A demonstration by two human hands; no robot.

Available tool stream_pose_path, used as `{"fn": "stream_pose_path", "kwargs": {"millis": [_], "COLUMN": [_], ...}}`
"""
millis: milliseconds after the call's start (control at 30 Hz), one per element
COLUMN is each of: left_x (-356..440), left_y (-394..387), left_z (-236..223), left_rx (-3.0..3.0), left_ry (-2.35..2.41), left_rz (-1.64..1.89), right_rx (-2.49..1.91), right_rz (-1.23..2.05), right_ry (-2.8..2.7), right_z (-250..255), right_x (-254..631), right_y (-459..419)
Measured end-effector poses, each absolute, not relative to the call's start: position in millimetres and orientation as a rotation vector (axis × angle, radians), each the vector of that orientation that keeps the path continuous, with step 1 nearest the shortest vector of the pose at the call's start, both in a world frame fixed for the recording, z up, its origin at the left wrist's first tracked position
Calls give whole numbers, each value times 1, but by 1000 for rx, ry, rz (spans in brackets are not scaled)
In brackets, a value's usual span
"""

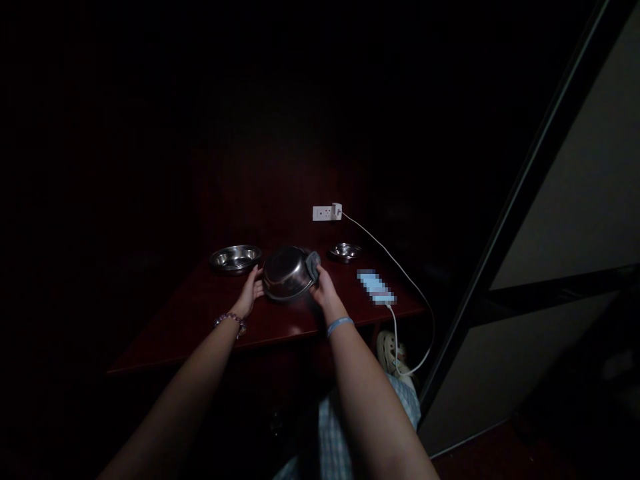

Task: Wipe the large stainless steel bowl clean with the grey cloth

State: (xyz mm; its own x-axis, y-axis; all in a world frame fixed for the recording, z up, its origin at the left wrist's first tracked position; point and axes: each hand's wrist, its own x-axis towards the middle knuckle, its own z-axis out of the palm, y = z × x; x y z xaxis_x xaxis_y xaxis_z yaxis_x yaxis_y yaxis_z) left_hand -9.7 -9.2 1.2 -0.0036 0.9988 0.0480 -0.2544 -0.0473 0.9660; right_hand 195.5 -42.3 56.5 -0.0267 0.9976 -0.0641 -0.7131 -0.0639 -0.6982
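A shiny metal bowl is held tilted over the table, its rounded underside turned partly toward me. At its left rim, my left hand grips the edge, fingers partly behind it. My right hand presses a dark grey cloth against the bowl's right side. Back left of the bowl sits a wide metal dish. To the right, farther back, lies a smaller metal dish.
The dark red table has a front edge near my wrists. A phone lies at right, its white cable looping to a wall socket. A pale clog shows below the table; a cabinet door stands right.
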Motion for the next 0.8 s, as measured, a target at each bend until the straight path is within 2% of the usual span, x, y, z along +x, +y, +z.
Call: {"fn": "stream_pose_path", "kwargs": {"millis": [333, 800], "left_x": [-7, -7], "left_y": [-9, -10], "left_z": [1, 2], "left_rx": [1066, 1016], "left_ry": [931, 871], "left_rz": [1437, 1592], "right_rx": [-674, -769], "right_rz": [1526, 1535], "right_ry": [-857, -910], "right_z": [53, 50], "right_x": [182, 191], "right_y": [-47, -42]}}
